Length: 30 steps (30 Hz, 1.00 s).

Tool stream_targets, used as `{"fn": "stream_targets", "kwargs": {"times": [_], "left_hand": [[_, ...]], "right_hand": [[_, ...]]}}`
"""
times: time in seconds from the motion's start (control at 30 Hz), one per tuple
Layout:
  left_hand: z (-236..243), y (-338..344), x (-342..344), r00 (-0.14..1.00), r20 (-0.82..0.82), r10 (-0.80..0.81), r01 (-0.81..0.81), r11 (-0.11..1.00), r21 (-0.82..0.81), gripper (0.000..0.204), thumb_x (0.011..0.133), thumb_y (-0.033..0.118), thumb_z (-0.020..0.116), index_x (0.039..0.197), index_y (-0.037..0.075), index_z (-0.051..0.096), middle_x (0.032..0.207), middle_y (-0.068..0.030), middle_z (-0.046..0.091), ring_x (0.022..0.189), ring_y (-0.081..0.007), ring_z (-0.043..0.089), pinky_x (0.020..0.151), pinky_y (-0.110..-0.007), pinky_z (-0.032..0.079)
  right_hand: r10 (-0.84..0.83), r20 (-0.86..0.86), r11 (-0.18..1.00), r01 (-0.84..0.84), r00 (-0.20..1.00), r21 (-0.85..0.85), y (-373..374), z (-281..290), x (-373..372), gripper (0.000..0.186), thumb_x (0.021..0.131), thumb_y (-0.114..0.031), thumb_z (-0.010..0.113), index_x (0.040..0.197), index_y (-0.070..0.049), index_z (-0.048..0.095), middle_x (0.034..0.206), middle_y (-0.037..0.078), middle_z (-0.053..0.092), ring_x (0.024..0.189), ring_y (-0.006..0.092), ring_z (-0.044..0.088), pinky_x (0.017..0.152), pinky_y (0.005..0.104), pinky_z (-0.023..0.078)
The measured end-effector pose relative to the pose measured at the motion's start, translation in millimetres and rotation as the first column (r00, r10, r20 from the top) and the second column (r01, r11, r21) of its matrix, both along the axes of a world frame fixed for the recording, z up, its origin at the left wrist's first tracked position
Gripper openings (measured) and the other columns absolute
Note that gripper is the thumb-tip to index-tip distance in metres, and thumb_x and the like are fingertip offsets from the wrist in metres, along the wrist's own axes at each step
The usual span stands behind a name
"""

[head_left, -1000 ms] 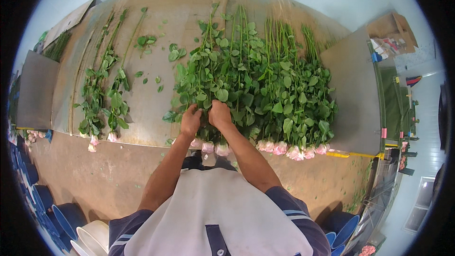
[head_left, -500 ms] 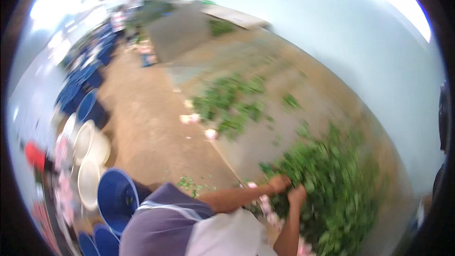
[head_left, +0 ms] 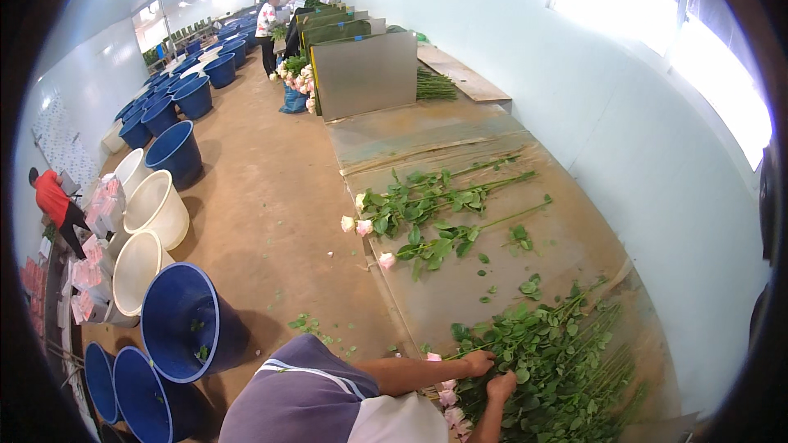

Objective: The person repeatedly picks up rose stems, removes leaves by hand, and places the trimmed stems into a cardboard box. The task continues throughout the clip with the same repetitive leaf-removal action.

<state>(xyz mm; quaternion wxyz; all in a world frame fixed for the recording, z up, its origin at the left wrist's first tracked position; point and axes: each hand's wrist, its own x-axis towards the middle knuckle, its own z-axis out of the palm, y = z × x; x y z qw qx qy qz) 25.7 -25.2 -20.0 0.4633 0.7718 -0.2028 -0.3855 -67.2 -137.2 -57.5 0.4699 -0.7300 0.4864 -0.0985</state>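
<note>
A thick heap of cut roses [head_left: 558, 361] lies on the table at the lower right, its leafy green stems spread to the right and pale pink blooms [head_left: 447, 396] at its left edge. My left hand [head_left: 478, 363] is closed at the upper left side of the heap, with a rose stem in its fingers. Just below and right of it, my right hand [head_left: 501, 384] is closed among the same leaves; its fingertips are partly hidden, and what they grip I cannot make out. Farther up the table, several loose roses [head_left: 443, 205] lie apart.
Blue buckets [head_left: 190, 324] and white buckets [head_left: 156, 209] line the floor at left. A grey divider panel [head_left: 369, 74] stands at the table's far end, bunched roses [head_left: 300, 78] beside it. People work at the far end and far left. A pale wall bounds the right.
The view has shifted and sharpened from blur. In it, the hands and rose heap sit slightly lower. Both hands stay closed, close together at the heap's left side.
</note>
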Motion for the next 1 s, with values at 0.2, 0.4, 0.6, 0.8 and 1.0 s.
{"fn": "stream_targets", "kwargs": {"times": [0.2,0.4,0.6,0.8,1.0], "left_hand": [[17,6,3,0.997,-0.06,-0.043,0.045,0.999,0.026,0.041,0.089,0.026,0.052,0.124,0.008,0.058,0.107,-0.0186,0.065,0.096,-0.0313,0.063,0.085,-0.041,0.049],[0,4,9,0.953,0.248,-0.173,0.15,0.983,0.109,0.032,0.084,0.027,0.051,0.1,0.005,0.067,0.097,-0.0193,0.067,0.087,-0.0366,0.065,0.079,-0.044,0.051],[-6,14,36,0.976,-0.18,0.126,-0.127,0.992,0.003,0.038,0.085,0.021,0.057,0.117,0.001,0.061,0.103,-0.0162,0.065,0.092,-0.0259,0.063,0.073,-0.036,0.05],[11,21,40,0.927,-0.321,0.194,-0.251,0.957,-0.146,0.042,0.09,0.017,0.056,0.127,-0.003,0.052,0.115,-0.0102,0.061,0.102,-0.0193,0.055,0.09,-0.032,0.042],[26,24,42,0.93,-0.293,0.223,-0.257,0.963,-0.084,0.042,0.091,0.018,0.055,0.128,-0.002,0.051,0.116,-0.0089,0.059,0.101,-0.0192,0.055,0.088,-0.032,0.043]], "right_hand": [[0.23,-0.308,0.911,-0.315,0.923,-0.266,16,51,3,0.009,0.084,0.001,0.05,0.089,0.004,0.057,0.087,0.022,0.06,0.073,0.0379,0.051,0.065,0.0491,0.044],[0.298,-0.184,0.866,-0.347,0.937,-0.36,16,51,3,0.021,0.079,-0.006,0.059,0.098,0.002,0.062,0.086,0.025,0.063,0.077,0.0415,0.06,0.07,0.0471,0.049],[0.209,-0.203,0.931,-0.258,0.957,-0.259,20,46,38,0.015,0.075,-0.01,0.053,0.084,-0.004,0.063,0.085,0.026,0.062,0.086,0.0452,0.059,0.074,0.0509,0.049],[0.246,-0.256,0.954,-0.28,0.935,-0.105,20,69,46,0.016,0.08,-0.012,0.059,0.088,0.003,0.06,0.091,0.028,0.063,0.086,0.0448,0.061,0.071,0.0517,0.05],[0.222,-0.198,0.96,-0.249,0.955,-0.127,23,91,44,0.017,0.084,-0.012,0.057,0.094,0.001,0.06,0.087,0.026,0.063,0.084,0.0434,0.061,0.07,0.0518,0.049]]}}
